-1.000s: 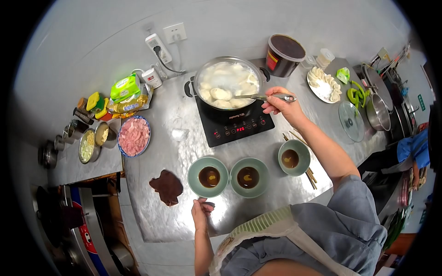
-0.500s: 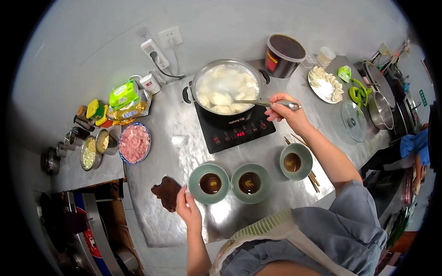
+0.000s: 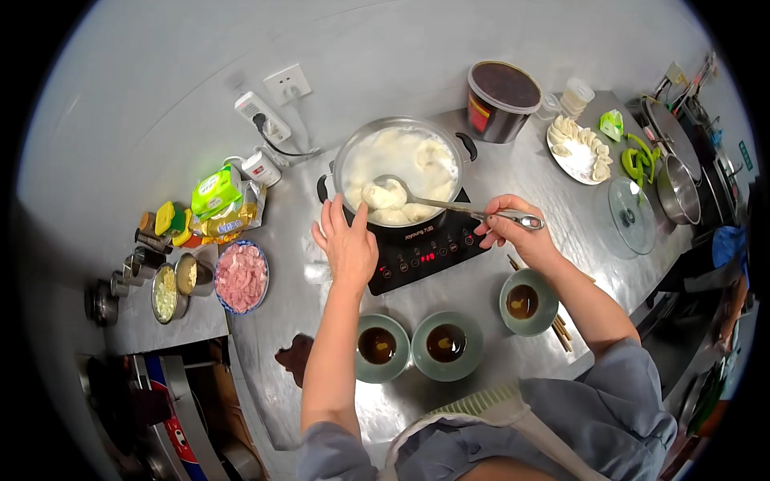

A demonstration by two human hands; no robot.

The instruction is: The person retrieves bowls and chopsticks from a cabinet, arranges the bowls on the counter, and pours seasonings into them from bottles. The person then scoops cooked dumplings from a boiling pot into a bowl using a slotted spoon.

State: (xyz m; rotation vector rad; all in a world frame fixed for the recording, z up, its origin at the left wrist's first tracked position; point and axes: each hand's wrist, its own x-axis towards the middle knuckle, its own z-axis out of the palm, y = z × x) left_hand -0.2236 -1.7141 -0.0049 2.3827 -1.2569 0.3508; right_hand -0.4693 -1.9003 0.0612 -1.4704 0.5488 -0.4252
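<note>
My right hand [image 3: 521, 232] grips the handle of a metal ladle [image 3: 451, 206], whose bowl is over the front part of a steaming pot [image 3: 343, 152]. A pale dumpling [image 3: 383, 195] lies in the ladle bowl, and more dumplings [image 3: 433, 156] float in cloudy water around it. Fingers apart, my left hand [image 3: 349, 244] is at the pot's front left rim, close to the ladle bowl; whether a fingertip touches the rim or the dumpling, I cannot tell. Under the pot is a black induction cooker [image 3: 425, 260] with lit red digits.
Three green bowls, one left [image 3: 381, 377], one middle [image 3: 453, 375], one right [image 3: 529, 327], hold dark sauce. Chopsticks [image 3: 563, 333] lie beside the right one. A plate of raw dumplings [image 3: 597, 164], a glass lid [image 3: 630, 232], a brown tub [image 3: 501, 120] and a meat plate [image 3: 241, 276] stand around.
My left hand has moved up from beside the left bowl to the pot's rim. The ladle and right hand have shifted slightly, and a dumpling now shows in the ladle bowl. The view has shifted.
</note>
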